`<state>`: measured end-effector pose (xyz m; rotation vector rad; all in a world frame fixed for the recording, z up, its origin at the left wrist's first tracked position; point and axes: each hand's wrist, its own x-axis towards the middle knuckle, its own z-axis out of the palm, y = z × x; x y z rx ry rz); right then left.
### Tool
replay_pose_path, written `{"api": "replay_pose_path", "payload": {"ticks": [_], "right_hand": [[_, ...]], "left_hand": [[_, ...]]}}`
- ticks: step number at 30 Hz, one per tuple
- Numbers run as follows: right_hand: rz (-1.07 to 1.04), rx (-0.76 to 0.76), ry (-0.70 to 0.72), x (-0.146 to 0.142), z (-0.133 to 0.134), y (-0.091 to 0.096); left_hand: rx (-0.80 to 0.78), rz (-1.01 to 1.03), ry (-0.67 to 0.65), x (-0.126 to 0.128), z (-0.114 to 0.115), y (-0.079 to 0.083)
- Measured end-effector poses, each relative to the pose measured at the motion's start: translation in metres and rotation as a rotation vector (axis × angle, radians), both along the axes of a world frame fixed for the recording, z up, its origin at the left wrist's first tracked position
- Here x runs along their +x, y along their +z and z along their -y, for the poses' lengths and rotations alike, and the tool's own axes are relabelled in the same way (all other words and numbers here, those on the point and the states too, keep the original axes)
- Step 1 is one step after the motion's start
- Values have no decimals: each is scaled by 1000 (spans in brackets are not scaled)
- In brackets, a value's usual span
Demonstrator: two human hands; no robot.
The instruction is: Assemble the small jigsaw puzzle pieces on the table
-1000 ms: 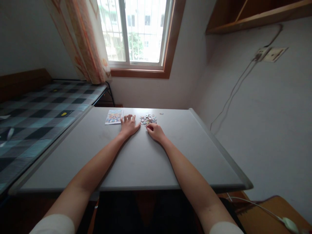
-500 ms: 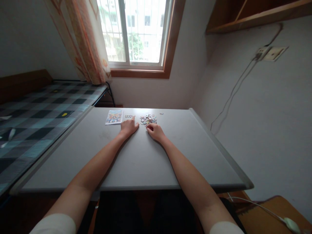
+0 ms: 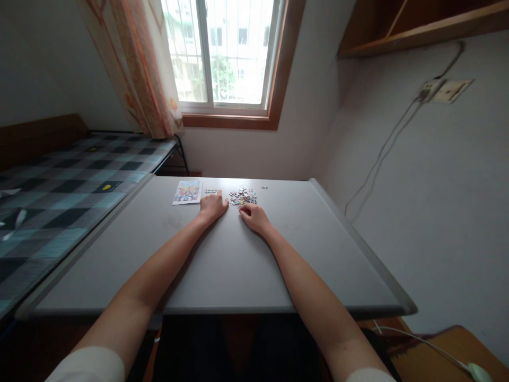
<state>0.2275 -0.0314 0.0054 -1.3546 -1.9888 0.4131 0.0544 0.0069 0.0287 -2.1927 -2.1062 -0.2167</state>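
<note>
My left hand (image 3: 213,205) rests on the table with its index finger and thumb stretched out and apart. Its index fingertip touches or nearly touches the right end of a small row of jigsaw puzzle pieces (image 3: 210,191). At the near edge of a loose pile of puzzle pieces (image 3: 242,197), my right hand (image 3: 253,216) lies with thumb and fingers curled together in a pinch. Whatever is between those fingertips is too small to make out. Left of my left hand lies a printed picture sheet (image 3: 188,192) with a colourful scene.
A few separate pieces (image 3: 264,187) lie right of the pile. The pale table (image 3: 230,265) has raised side edges. On the left stands a bed with a checked cover (image 3: 79,185). A cable (image 3: 371,167) hangs along the right wall from a socket (image 3: 427,91).
The whole view has shifted slightly. Both hands stay at nearly the same places, the left by the row of pieces and the right by the pile.
</note>
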Motion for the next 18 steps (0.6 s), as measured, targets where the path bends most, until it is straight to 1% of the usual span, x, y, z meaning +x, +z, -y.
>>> {"api": "replay_pose_path", "payload": {"ticks": [8,18], "right_hand": [[2,-1,14,1,0,0],[13,-8,14,0,1,2]], "left_hand": [[-30,7,39,5,-9,3],[-24,-8,50,8,-2,6]]}}
